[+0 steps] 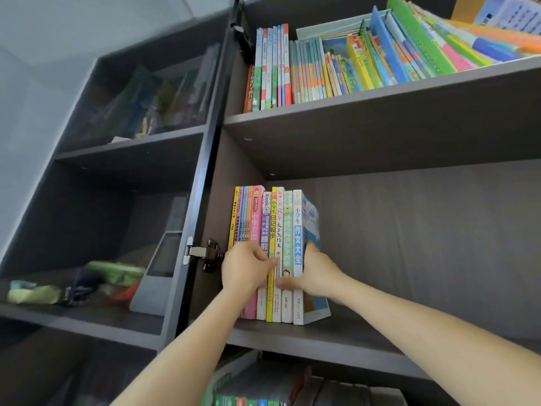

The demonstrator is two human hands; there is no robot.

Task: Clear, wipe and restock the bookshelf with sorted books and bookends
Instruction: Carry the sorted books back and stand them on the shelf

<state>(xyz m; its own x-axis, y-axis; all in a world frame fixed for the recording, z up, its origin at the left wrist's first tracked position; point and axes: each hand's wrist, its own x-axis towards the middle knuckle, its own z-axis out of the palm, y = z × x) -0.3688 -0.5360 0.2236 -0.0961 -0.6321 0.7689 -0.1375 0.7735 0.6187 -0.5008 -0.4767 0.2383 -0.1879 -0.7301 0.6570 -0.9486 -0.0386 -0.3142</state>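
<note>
**shelfnoob:** Books [278, 253] sit upright in a short row at the far left of the middle shelf [366, 344], jammed against the cabinet's side wall. Both hands are on that row, right?

**tidy_tom:** Yep. Left hand [244, 266] is curled over the spines at the row's left half, fingers pressed onto them. Right hand [314, 272] wraps the row's right end, thumb across the spines and fingers behind the blue-covered last book, so it's squeezing the row.

**shelfnoob:** Anything close by?

**tidy_tom:** Right of the row, bare shelf. Left of it, a metal hinge [202, 253] and the open glass door [131, 171]. Above the row, the upper shelf [380, 106] is crammed with leaning picture books [351, 63].
</note>
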